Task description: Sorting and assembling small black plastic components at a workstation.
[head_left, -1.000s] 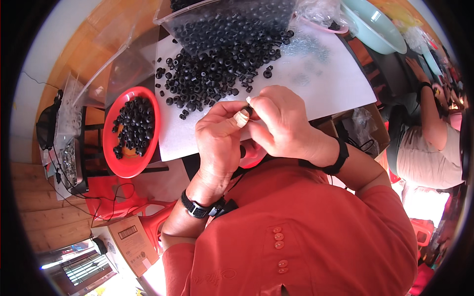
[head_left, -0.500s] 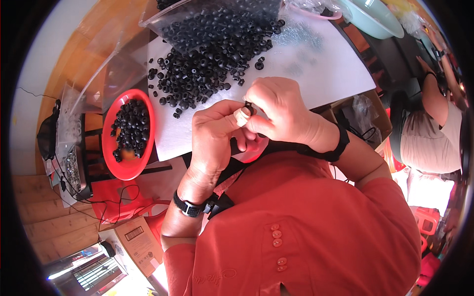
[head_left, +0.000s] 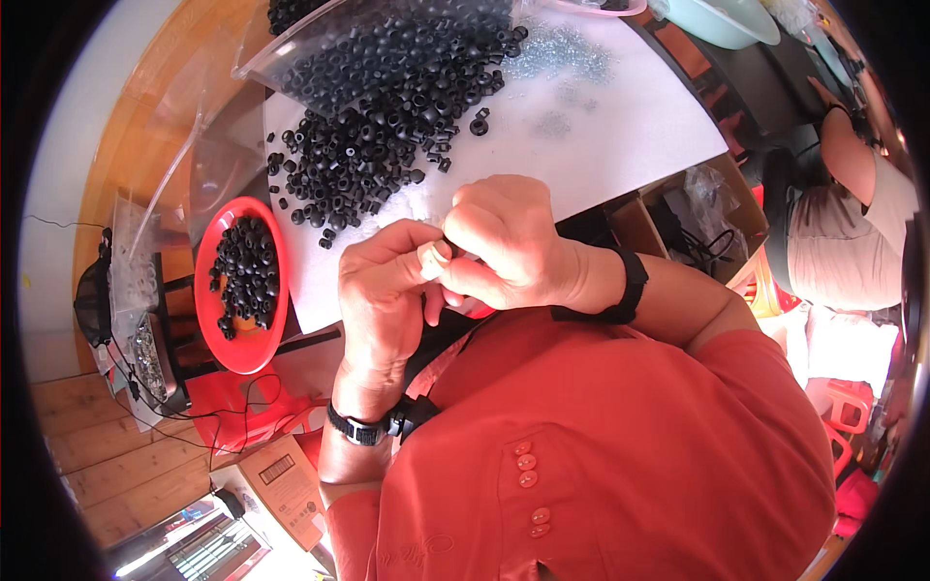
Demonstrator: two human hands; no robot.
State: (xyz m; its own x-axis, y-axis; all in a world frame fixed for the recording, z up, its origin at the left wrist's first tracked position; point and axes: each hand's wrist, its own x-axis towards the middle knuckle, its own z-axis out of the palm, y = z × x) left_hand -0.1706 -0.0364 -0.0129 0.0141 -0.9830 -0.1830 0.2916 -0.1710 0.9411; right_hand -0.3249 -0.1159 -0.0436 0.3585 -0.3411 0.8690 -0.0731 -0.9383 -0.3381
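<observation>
My left hand [head_left: 383,281] and my right hand [head_left: 509,242] meet in front of my chest, thumbs and fingers pinched together. Between the fingertips a sliver of a small black part [head_left: 447,241] shows; most of it is covered by my fingers. A pale wrap [head_left: 435,259] sits around my left thumb tip. Just beyond my hands, a loose heap of small black parts [head_left: 363,150], some ring-like and some rounded, spreads over the white tabletop [head_left: 620,145]. To the left stands a red oval basin [head_left: 254,356] holding more black parts.
A clear plastic bin [head_left: 291,48] of black parts tips toward the heap. Tiny clear pieces [head_left: 562,58] lie at the far side, near a pale green basin [head_left: 722,21]. An open carton [head_left: 668,218] stands at the right. Another person [head_left: 843,252] sits beyond it.
My hands appear lower and further left in the picture, still pinched together. The black part, plainer to see before, is now mostly covered by my fingers. The whole view has shifted slightly.
</observation>
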